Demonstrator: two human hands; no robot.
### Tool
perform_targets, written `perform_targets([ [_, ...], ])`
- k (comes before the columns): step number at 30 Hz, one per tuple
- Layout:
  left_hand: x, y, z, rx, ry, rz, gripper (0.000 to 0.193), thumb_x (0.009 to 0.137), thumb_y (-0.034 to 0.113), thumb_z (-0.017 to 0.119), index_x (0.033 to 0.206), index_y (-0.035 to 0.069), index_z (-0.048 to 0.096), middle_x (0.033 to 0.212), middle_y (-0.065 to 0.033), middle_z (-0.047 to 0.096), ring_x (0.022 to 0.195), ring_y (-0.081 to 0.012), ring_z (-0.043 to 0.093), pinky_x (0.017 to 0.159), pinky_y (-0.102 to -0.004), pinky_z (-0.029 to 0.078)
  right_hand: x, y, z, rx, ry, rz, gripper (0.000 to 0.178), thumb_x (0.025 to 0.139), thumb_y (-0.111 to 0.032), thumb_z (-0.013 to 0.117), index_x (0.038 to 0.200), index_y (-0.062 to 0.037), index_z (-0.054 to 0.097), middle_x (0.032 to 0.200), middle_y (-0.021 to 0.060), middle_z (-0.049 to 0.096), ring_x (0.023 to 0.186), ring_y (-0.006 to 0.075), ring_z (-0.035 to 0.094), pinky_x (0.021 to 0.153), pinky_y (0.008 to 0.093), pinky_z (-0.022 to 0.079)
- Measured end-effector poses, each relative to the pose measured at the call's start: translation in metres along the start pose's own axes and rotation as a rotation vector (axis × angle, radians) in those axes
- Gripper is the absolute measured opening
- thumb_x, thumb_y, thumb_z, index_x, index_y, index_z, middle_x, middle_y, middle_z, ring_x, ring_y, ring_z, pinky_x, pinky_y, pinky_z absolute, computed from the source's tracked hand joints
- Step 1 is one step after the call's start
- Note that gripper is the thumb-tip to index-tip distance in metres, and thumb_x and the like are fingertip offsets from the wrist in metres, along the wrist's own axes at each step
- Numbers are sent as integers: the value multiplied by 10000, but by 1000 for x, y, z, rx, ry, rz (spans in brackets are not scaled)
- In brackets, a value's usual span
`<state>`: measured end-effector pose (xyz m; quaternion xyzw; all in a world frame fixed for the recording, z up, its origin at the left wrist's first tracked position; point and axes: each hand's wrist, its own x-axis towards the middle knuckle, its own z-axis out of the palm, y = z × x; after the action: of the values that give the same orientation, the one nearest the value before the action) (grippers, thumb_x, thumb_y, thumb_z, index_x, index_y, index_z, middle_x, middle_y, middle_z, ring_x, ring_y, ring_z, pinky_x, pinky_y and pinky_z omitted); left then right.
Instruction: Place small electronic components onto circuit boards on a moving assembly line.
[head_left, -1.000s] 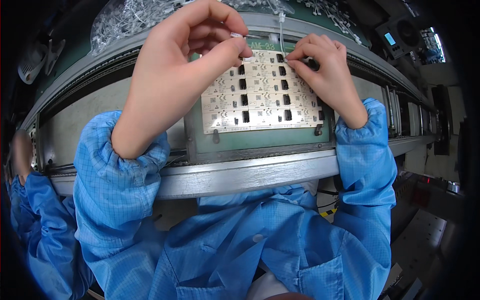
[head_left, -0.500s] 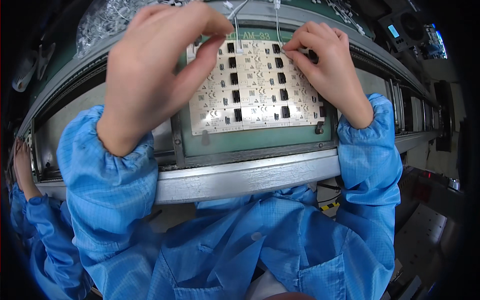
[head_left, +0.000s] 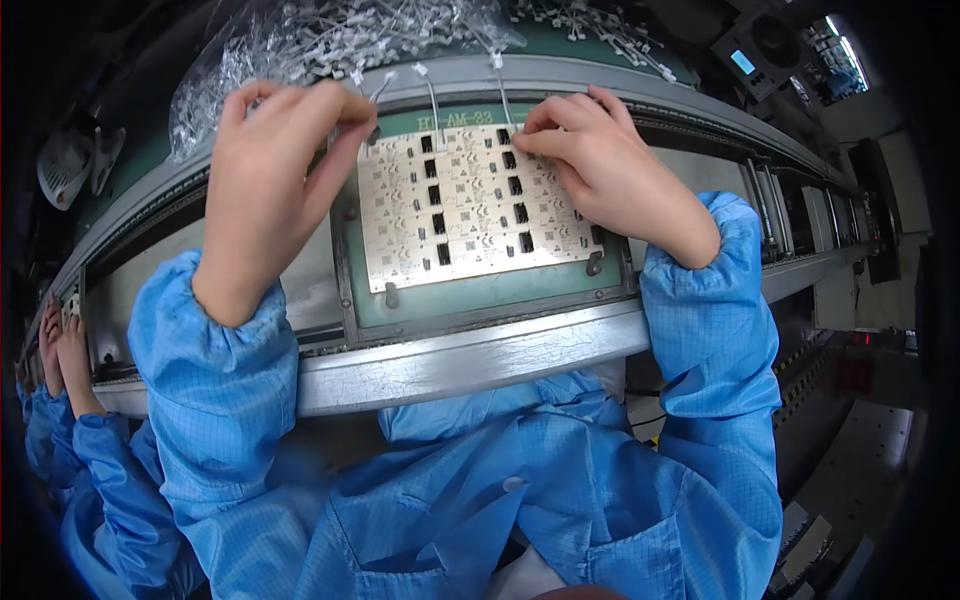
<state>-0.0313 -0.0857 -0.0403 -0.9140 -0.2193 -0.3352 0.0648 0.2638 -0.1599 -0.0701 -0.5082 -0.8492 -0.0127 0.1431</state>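
A pale panel of joined circuit boards (head_left: 470, 255) with rows of black components lies in a green fixture (head_left: 460, 310). My left hand (head_left: 270, 185) is closed in a pinch at the panel's far left corner, on what looks like a thin white cable; its fingertips hide the lower end. At the far edge, right of the middle, my right hand (head_left: 610, 165) pinches the lower end of a white cable (head_left: 503, 90) beside a black component. Between my hands, another white cable (head_left: 434, 105) runs from the panel over the far rail, its plug up.
A clear plastic bag (head_left: 200, 105) with many white cables lies beyond the rail, with more loose cables (head_left: 600, 35) to its right. A metal rail (head_left: 480, 365) runs along the near side. At the far left are a co-worker's hands (head_left: 70, 350) and blue sleeves.
My left hand has moved left, from over the panel's far edge to its far left corner. My right hand stays at the same cable. The whole view has shifted, showing more of the bag.
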Motion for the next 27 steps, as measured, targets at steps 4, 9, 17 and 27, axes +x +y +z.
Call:
perform_targets([
  [4, -9, 6, 10, 1, 1, -109, 111, 885, 56, 708, 950, 101, 630, 860, -19, 699, 818, -217, 659, 945, -412, 418, 19, 46, 0, 226, 26, 41, 202, 922, -116, 641, 1093, -47, 723, 1120, 90, 654, 1111, 275, 620, 1049, 416, 439],
  [9, -16, 5, 19, -11, -15, -297, 65, 946, 73, 643, 1003, 92, 619, 879, -38, 711, 857, -246, 681, 1037, -473, 360, 51, 130, 22, -142, 328, 513, 248, 948, -307, 643, 1078, -112, 724, 1057, 91, 709, 1040, 307, 674, 991, 391, 471],
  [17, -8, 9, -1, 119, 203, -146, 68, 933, 89, 670, 998, 109, 674, 912, -4, 727, 852, -214, 682, 1036, -450, 358, 72, 131, 35, -291, 402, 502, 114, 866, -177, 669, 885, -69, 699, 1011, 138, 665, 1056, 345, 610, 906, 524, 430],
  [27, -27, 21, 26, 84, -210, -369, 90, 855, 131, 718, 933, 97, 690, 936, -20, 650, 1049, -290, 563, 972, -476, 351, 66, 158, -6, 657, 658, 634, 220, 1035, -235, 614, 997, -18, 618, 786, 52, 670, 677, 118, 637, 637, 245, 511],
])
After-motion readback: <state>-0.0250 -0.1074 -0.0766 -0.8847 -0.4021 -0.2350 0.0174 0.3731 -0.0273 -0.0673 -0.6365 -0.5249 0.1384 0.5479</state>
